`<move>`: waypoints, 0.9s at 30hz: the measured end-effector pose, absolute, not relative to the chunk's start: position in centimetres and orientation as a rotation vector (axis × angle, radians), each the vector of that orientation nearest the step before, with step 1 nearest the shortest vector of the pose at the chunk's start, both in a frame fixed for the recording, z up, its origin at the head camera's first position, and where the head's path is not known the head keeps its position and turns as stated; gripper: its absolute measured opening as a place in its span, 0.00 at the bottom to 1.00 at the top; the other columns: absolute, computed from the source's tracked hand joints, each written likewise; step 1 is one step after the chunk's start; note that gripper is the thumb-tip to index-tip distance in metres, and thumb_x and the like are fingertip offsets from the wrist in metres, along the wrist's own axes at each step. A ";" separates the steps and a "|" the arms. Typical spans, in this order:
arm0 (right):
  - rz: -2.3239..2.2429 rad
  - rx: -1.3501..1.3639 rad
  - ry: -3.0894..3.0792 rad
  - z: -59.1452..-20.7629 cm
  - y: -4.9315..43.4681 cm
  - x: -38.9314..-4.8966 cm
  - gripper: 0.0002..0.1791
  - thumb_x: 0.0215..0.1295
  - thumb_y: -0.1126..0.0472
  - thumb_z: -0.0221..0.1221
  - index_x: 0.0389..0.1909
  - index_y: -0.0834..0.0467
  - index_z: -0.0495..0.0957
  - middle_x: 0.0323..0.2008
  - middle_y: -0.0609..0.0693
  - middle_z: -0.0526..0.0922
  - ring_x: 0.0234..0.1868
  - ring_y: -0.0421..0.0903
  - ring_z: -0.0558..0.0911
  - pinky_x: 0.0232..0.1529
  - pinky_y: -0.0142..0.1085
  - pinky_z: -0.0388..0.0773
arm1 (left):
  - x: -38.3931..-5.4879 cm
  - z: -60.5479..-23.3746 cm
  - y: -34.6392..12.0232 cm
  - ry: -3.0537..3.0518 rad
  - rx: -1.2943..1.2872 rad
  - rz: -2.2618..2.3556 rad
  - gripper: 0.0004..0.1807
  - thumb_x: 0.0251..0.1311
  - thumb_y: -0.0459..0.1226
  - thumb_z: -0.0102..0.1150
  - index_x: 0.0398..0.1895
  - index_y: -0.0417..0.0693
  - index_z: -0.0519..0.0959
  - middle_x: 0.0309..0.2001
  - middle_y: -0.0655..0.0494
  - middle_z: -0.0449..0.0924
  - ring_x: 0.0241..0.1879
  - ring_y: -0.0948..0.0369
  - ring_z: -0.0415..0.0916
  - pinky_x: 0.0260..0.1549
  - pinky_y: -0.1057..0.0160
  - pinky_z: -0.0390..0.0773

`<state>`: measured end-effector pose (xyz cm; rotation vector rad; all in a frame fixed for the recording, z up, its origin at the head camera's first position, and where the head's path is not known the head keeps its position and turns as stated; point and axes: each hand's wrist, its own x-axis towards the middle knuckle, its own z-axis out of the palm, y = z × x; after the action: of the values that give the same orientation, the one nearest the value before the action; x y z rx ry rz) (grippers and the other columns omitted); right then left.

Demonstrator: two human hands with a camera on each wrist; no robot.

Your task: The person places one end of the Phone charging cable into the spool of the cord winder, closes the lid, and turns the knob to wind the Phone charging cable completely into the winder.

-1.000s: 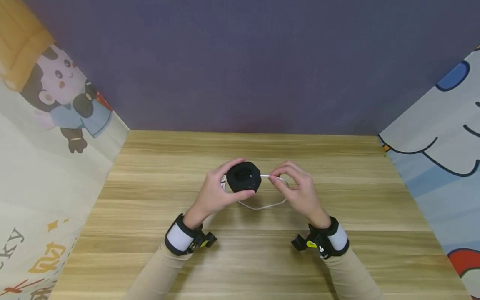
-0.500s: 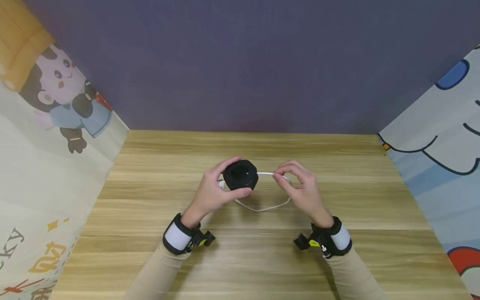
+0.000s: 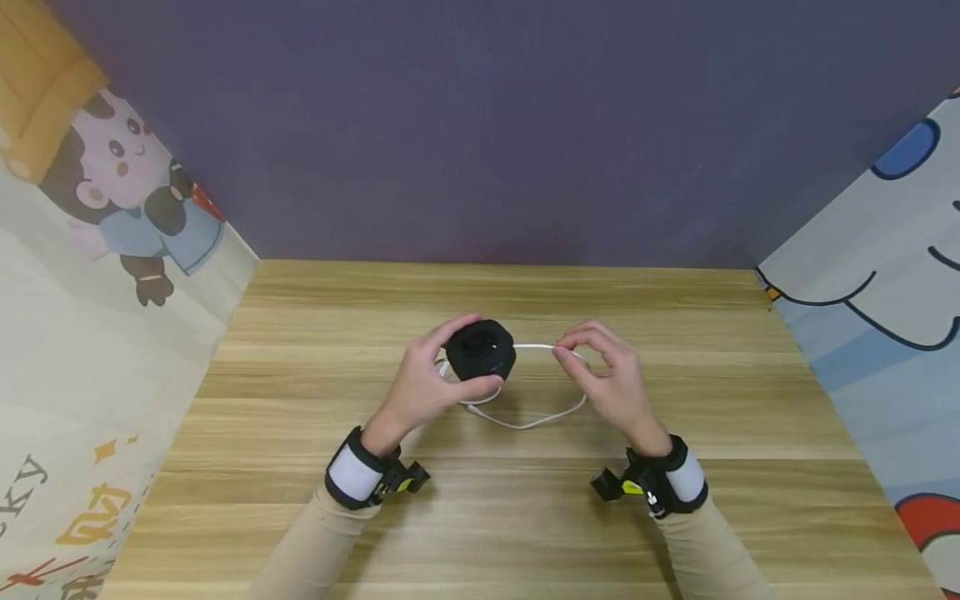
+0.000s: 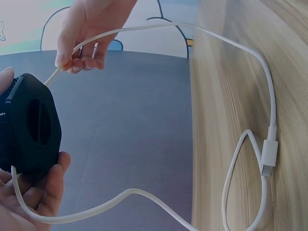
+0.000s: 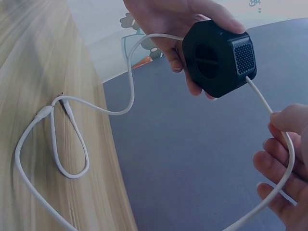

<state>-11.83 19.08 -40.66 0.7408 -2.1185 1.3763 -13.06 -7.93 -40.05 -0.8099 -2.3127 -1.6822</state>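
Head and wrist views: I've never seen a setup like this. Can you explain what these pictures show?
There is no machine here, just a person's two bare hands. The head view comes from a camera worn on the head, looking forward and down. The other two come from the left wrist camera and the right wrist camera, each strapped on and watching that hand's work. The left hand holds a black many-sided object. The right hand pinches a white cable that emerges from the object at two places. Farther along, the cable loops, and a plug on it appears to lie on the wooden table.
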 end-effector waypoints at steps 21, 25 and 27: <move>1.384 0.660 -2.068 -40.7 20.3 -11.8 0.10 0.54 0.82 0.66 0.34 0.68 0.83 0.34 0.61 0.84 0.43 0.38 0.82 0.52 0.27 0.77 | -13.1 -39.9 -8.5 -2.308 -0.778 -1.694 0.42 0.44 0.37 0.83 0.67 0.44 0.77 0.61 0.48 0.83 0.62 0.52 0.79 0.67 0.47 0.73; 1.380 0.662 -2.077 -40.8 20.5 -11.9 0.09 0.54 0.81 0.67 0.34 0.68 0.83 0.34 0.62 0.84 0.44 0.37 0.82 0.51 0.27 0.77 | -13.1 -39.9 -8.6 -2.306 -0.789 -1.690 0.42 0.44 0.38 0.83 0.67 0.44 0.77 0.61 0.48 0.83 0.62 0.52 0.79 0.66 0.48 0.74; 1.381 0.659 -2.076 -40.9 20.6 -11.9 0.09 0.55 0.81 0.66 0.34 0.68 0.83 0.34 0.61 0.84 0.44 0.37 0.82 0.52 0.27 0.77 | -13.1 -40.0 -8.5 -2.305 -0.789 -1.689 0.42 0.44 0.38 0.83 0.67 0.44 0.77 0.61 0.48 0.83 0.61 0.52 0.79 0.66 0.48 0.74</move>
<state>-11.93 20.59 -40.93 0.6587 -2.0760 1.3814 -13.12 -8.55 -39.97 -0.7889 -2.3047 -1.6894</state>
